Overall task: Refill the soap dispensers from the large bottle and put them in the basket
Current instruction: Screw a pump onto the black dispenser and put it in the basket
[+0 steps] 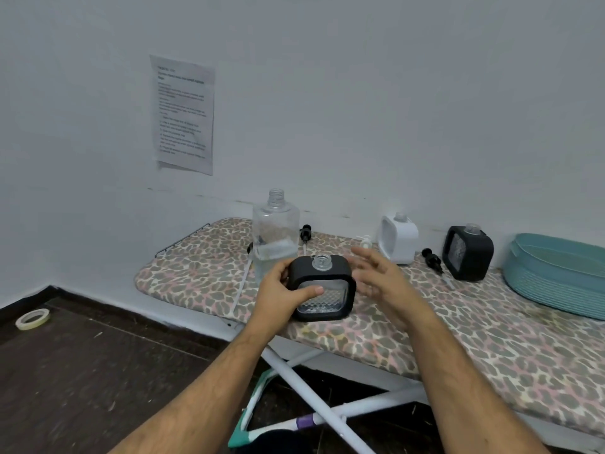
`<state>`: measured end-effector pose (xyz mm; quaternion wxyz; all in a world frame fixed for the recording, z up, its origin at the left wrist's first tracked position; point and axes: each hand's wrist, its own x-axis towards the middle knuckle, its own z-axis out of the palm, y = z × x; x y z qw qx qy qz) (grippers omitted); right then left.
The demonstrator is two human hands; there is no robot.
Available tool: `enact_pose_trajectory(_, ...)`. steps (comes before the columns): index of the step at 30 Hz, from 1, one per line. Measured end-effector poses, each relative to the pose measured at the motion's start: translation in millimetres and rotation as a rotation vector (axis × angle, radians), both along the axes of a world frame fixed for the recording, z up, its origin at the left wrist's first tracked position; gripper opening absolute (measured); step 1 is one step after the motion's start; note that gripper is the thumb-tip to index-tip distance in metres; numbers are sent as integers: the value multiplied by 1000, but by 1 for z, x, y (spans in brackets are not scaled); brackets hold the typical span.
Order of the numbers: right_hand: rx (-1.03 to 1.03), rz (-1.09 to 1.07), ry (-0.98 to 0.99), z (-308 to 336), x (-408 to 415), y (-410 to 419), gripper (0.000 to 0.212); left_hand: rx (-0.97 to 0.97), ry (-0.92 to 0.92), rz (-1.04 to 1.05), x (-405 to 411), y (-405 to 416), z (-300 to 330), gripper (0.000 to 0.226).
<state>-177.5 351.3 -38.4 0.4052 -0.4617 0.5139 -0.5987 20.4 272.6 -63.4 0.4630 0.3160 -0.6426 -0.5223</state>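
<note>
A black square soap dispenser (324, 283) with an uncapped neck stands on the leopard-print ironing board (458, 329). My left hand (284, 286) grips its left side, thumb across the clear front. My right hand (379, 276) hovers open just right of it, fingers spread, not touching. Behind stands the large clear bottle (276, 231), uncapped, with a little liquid at the bottom. A white dispenser (397, 239) and a second black dispenser (468, 252) stand uncapped further right. The teal basket (556, 273) sits at the far right.
Black pump heads lie on the board beside the large bottle (305, 232) and between the white and black dispensers (432, 258); a white pump (365, 240) lies near the white dispenser. The wall runs close behind. A tape roll (32, 318) lies on the dark floor.
</note>
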Motion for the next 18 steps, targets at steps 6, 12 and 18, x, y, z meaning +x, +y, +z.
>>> enact_pose_trajectory(6,7,-259,194,30,-15,-49,19,11,12,-26,1,-1,3,52)
enact_pose_trajectory(12,93,-283,372,37,-30,-98,18,48,-19,-61,1,-5,-2,51)
enact_pose_trajectory(18,154,-222,449,27,-29,-154,24,88,-28,-93,3,-12,-3,60)
